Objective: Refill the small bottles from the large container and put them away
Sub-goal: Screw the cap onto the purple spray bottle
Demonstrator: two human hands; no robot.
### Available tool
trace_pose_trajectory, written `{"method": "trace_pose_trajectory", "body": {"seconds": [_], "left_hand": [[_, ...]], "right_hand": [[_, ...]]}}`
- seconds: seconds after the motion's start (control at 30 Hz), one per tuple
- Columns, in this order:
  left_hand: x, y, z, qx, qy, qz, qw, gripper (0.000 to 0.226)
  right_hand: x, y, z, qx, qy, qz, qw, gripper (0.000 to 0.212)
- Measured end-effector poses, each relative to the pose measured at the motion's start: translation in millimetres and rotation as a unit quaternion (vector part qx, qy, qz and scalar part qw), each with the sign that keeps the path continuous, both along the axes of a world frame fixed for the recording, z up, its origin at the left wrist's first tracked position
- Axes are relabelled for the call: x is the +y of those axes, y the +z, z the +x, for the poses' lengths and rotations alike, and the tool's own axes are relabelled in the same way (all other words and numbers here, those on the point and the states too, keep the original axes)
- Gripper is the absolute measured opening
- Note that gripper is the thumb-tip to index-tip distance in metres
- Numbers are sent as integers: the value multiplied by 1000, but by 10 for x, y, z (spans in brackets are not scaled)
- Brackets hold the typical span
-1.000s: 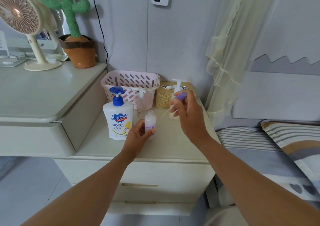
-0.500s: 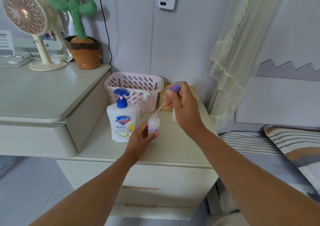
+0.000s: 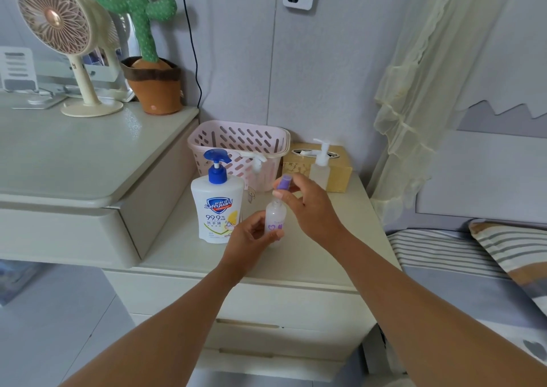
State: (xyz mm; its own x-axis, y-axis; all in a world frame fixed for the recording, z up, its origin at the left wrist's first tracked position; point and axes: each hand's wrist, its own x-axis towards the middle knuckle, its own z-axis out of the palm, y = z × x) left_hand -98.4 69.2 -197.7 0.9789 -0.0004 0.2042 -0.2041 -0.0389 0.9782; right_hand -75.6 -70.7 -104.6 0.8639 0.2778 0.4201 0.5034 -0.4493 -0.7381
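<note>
Large white pump bottle with blue head stands left on cream bench. Just right: left hand, fingers curled round small clear plastic bottle, upright. Right hand, fingers pinching purple cap just above its neck.

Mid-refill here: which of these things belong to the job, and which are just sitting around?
Job: large white blue-pump soap bottle; small clear purple-heart bottle in left hand; purple spray cap in right hand; clear pump bottle; pink slotted basket.
Lying about: gold tissue box; beige desk fan; green plush cactus.
</note>
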Motion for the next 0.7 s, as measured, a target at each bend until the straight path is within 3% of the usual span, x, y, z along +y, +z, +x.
{"method": "trace_pose_trajectory", "body": {"seconds": [0.37,0.7], "left_hand": [[5,1,12,-1,-6,-4,1000,28],[6,12,5,5,-7,0,1000,26]], "right_hand": [[20,-151,67,24,-2,4,1000,19],[31,-198,71,38,-24,-10,999,36]]}}
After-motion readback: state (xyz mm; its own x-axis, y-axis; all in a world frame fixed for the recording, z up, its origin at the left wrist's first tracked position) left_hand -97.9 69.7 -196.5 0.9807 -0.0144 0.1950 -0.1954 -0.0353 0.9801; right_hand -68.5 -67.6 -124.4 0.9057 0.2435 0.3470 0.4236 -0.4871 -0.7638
